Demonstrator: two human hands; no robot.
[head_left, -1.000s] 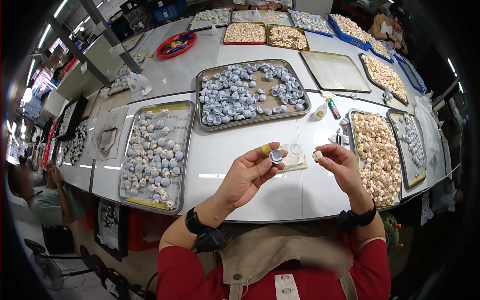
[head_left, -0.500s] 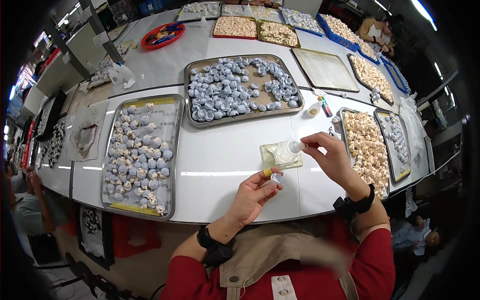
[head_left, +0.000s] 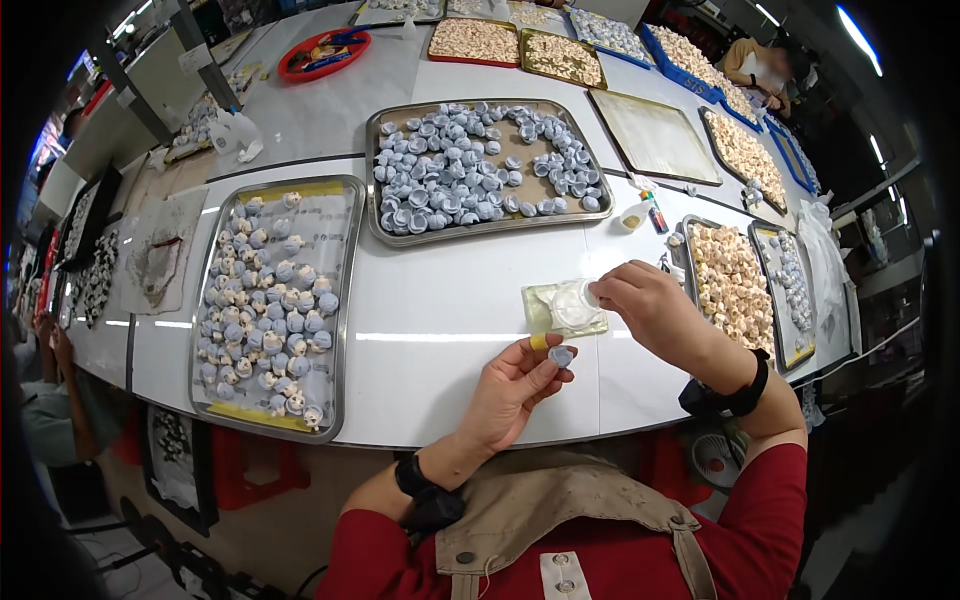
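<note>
My left hand (head_left: pixel 508 392) pinches a small blue-grey cup-shaped piece (head_left: pixel 561 357) between thumb and fingers, just in front of a yellowish-green pad (head_left: pixel 537 312). On that pad stands a round, whitish translucent container (head_left: pixel 572 308). My right hand (head_left: pixel 650 305) is at the container's right edge, its thumb and fingers pressed together; what they hold is hidden by the hand. A big metal tray (head_left: pixel 400 238) behind holds many similar blue-grey cups. The metal tray (head_left: pixel 347 300) on the left has blue-grey pieces joined with cream ones.
To the right lie a tray of cream pieces (head_left: pixel 732 290) and a narrower tray of blue-grey pieces (head_left: pixel 787 275). A small bottle (head_left: pixel 633 216) stands behind my right hand. Farther back are a bare tray (head_left: pixel 655 138) and a red basin (head_left: pixel 300 72). Another person (head_left: pixel 755 70) sits at far right.
My right hand has turned over, its back now hiding the pinched fingertips, and shifted slightly left. The cup in my left hand is tilted differently, its hollow showing less. The view has shifted slightly.
</note>
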